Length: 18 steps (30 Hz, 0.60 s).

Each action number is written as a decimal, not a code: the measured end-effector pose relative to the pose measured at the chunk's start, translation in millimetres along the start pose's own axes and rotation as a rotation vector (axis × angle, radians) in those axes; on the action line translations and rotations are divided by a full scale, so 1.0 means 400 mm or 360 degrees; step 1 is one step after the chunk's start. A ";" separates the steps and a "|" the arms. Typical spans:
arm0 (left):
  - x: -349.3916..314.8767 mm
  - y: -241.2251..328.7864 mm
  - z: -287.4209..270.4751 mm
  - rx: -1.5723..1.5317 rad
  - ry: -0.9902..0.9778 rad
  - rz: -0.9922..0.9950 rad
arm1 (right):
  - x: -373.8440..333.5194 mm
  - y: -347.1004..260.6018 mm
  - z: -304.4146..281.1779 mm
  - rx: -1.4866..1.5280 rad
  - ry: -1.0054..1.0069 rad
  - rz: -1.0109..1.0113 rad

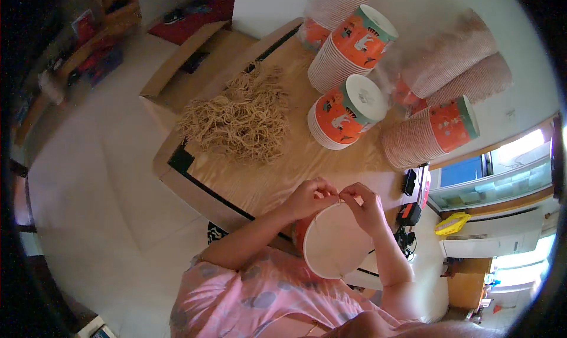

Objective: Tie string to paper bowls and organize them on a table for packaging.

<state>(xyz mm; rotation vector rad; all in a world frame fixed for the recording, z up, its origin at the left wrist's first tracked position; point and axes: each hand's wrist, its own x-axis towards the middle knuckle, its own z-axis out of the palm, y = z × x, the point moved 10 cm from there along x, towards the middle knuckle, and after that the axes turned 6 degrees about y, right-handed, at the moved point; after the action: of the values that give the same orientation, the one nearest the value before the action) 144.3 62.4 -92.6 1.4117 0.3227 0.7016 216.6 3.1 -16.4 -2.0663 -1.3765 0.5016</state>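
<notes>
A large paper bucket (338,243), white inside with an orange outer wall, is tilted in front of my body, its wide mouth facing up toward me. At its far rim my left hand (313,197) and my right hand (365,207) meet, fingertips pinched close together. A thin piece of light twine seems to run between the fingertips at the rim, though most of it is hidden. Opposite them, a small knot-like bit shows on the near rim. Farther left on the table lies a loose, tangled heap of brown twine (239,119).
Upside-down stacks of orange and green paper buckets, a short stack (342,113), a taller stack (351,48) and a leaning stack (431,131), stand on the wooden table (236,181). Plastic-wrapped stacks (452,60) rest behind. An open cardboard box (195,60) adjoins the far left edge.
</notes>
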 end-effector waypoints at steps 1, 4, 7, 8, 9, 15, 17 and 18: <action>0.000 -0.048 0.013 -0.0373 -0.0003 -0.0317 | -0.004 -0.011 0.000 0.0003 -0.0007 -0.0004; -0.019 -0.097 0.022 -0.0745 -0.0014 -0.0756 | -0.014 -0.047 -0.014 -0.0104 0.0114 -0.0115; -0.032 -0.076 0.028 -0.0831 -0.0023 -0.0937 | -0.026 -0.085 -0.026 -0.0246 0.0293 -0.0326; -0.037 -0.074 0.032 -0.0917 -0.0015 -0.0992 | -0.035 -0.116 -0.033 -0.0395 0.0402 -0.0496; -0.038 -0.073 0.030 -0.0921 -0.0009 -0.0992 | -0.046 -0.146 -0.038 -0.0544 0.0512 -0.0666; -0.057 -0.108 0.022 -0.0833 0.0028 -0.1071 | -0.060 -0.178 -0.021 -0.0684 0.0552 -0.0886; -0.056 -0.110 0.021 -0.0960 0.0075 -0.1003 | -0.060 -0.175 -0.016 -0.0669 0.0519 -0.0865; -0.058 -0.116 0.023 -0.0965 0.0080 -0.1004 | -0.059 -0.172 -0.012 -0.0653 0.0492 -0.0842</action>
<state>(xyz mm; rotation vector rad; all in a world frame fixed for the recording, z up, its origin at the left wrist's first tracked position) 143.6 40.6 -140.5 0.6548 0.5135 0.2694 162.7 -0.4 32.4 -1.8524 -1.8441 -0.3345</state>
